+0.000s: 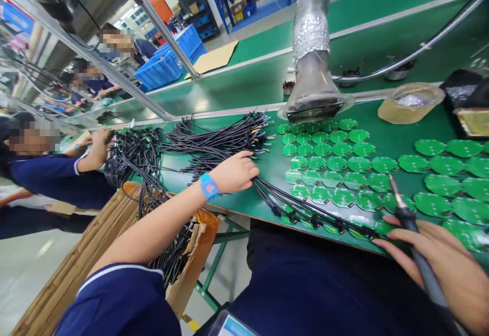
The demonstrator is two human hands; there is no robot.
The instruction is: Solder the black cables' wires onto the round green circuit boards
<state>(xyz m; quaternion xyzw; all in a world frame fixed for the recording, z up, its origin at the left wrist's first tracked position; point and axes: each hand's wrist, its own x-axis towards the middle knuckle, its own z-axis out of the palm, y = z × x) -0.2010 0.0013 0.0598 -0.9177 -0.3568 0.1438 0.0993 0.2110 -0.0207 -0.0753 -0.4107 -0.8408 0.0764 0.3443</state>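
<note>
**Open left hand (234, 173) rests on black wire bundles (214, 145); right hand (431, 259) closed around a black soldering iron (410, 234).**
Round green circuit boards (324, 162) cover the green workbench (382, 119), beneath a silver foil fume duct (311, 35).

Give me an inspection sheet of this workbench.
Surface: green bench top, covered with boards and wires.
Job's things: rows of green circuit boards; black wires.
Clutter: a roll of tape beyond the boards.
Grips: left hand on the wires; right hand holding a soldering iron.
Cables: wires fan across the bench and hang into a cardboard box.
Surroundings: silver fume duct overhead; a co-worker's hand at the wires; blue crates behind.
</note>
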